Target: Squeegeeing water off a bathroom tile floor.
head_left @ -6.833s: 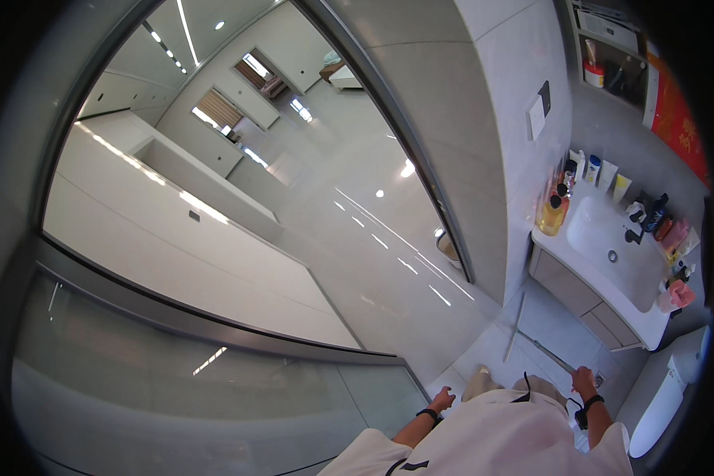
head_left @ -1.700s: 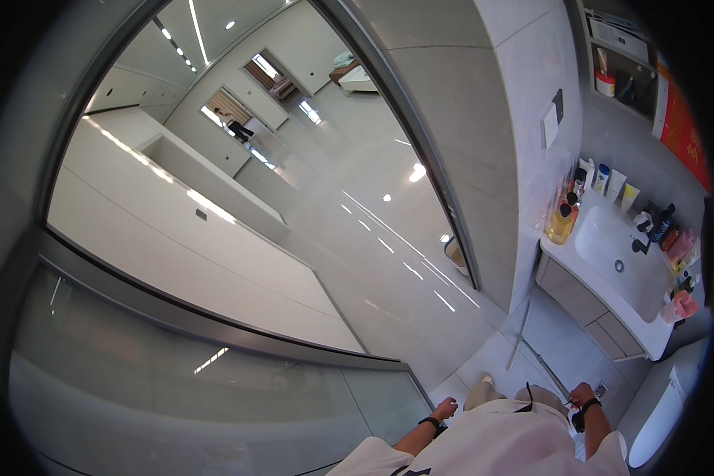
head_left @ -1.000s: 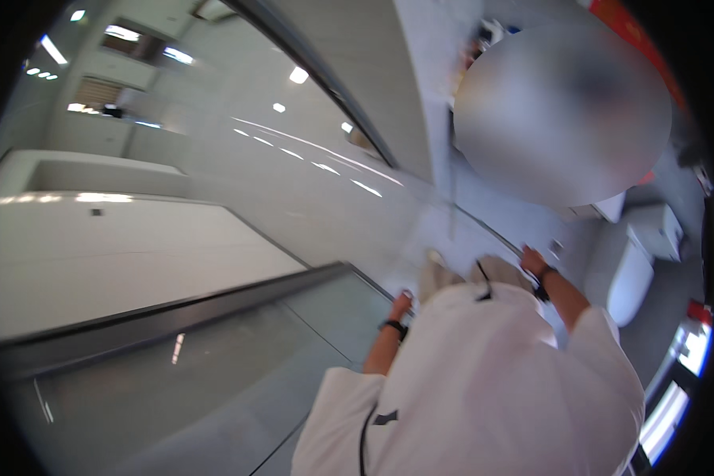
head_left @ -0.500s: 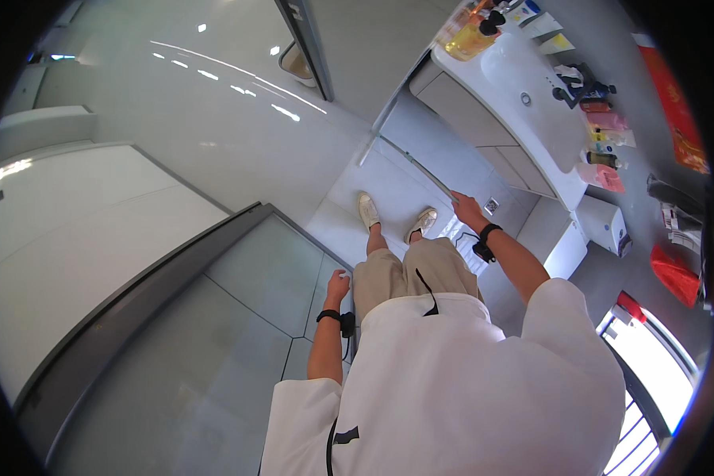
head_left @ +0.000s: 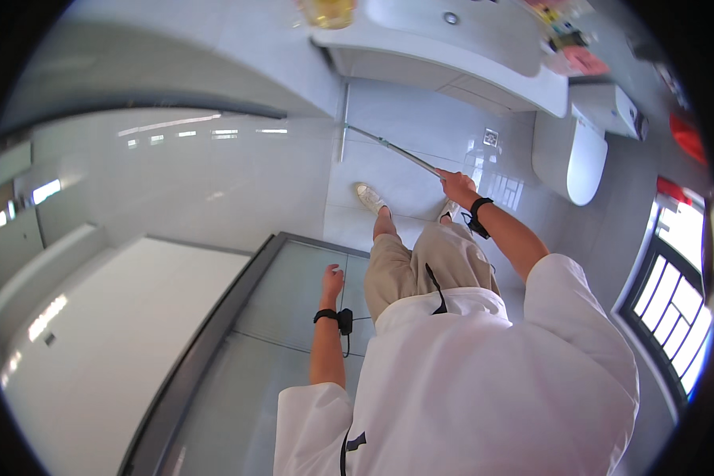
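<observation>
My right hand point(head_left: 457, 186) is closed around the upper end of a long-handled floor squeegee point(head_left: 404, 154). Its thin pale handle slants away to the far left, where the narrow crosswise blade point(head_left: 343, 144) rests on the grey tiles beside the wall. At my left side hangs my left hand point(head_left: 332, 282), empty, with the fingers loosely bent and apart. It is in front of the glass panel point(head_left: 293, 274) and does not appear to touch it. Each wrist wears a black strap with a small device.
A washbasin cabinet point(head_left: 428, 70) spans the far side, bottles on its top. To the right are a white toilet point(head_left: 583, 170) and a barred window point(head_left: 674, 293). A floor drain point(head_left: 491, 137) lies ahead. A dark-framed edge point(head_left: 214, 337) runs along my left.
My view has turned to the right, and the washbasin now lies straight ahead. The squeegee's blade has come up against the wall at the far left. My right hand keeps its hold.
</observation>
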Motion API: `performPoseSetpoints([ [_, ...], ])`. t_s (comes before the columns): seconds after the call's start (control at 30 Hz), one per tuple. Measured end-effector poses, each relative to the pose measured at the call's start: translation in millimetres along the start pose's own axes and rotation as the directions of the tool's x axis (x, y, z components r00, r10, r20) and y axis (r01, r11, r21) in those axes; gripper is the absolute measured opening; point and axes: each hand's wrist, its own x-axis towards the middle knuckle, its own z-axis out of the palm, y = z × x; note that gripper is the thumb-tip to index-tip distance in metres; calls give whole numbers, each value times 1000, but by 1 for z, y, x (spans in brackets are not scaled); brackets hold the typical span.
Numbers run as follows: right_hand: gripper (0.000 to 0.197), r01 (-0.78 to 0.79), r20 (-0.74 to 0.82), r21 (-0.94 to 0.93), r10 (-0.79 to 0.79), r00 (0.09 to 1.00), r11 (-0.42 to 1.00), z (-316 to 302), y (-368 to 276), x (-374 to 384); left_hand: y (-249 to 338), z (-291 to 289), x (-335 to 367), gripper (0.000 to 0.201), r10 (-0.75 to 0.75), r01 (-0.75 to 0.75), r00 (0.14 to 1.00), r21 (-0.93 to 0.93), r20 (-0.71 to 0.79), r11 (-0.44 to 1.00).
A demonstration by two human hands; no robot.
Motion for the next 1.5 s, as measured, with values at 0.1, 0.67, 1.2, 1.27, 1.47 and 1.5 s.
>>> performPoseSetpoints([
  [0.1,41,5,-29,57,-4,1000,998,7,53,-19,35,-24,13,37,93,-93,996,125,7,988],
  [0.67,40,-409,-65,388,467,882,826,174,538,-259,246,346,-73,34,469,-609,792,551,391,570],
  [1.2,31,-95,-267,529,272,925,843,158,491,-262,264,312,-81,30,485,-524,840,592,242,612],
  [1.27,25,91,-450,475,153,880,875,181,502,-244,226,294,-70,29,471,-437,873,635,128,637],
  [1.47,43,4,-287,505,163,944,863,250,531,-234,113,277,-93,26,291,-291,955,401,63,869],
  [1.5,48,-11,-291,497,179,940,867,263,544,-221,113,269,-106,26,261,-272,962,268,78,924],
])
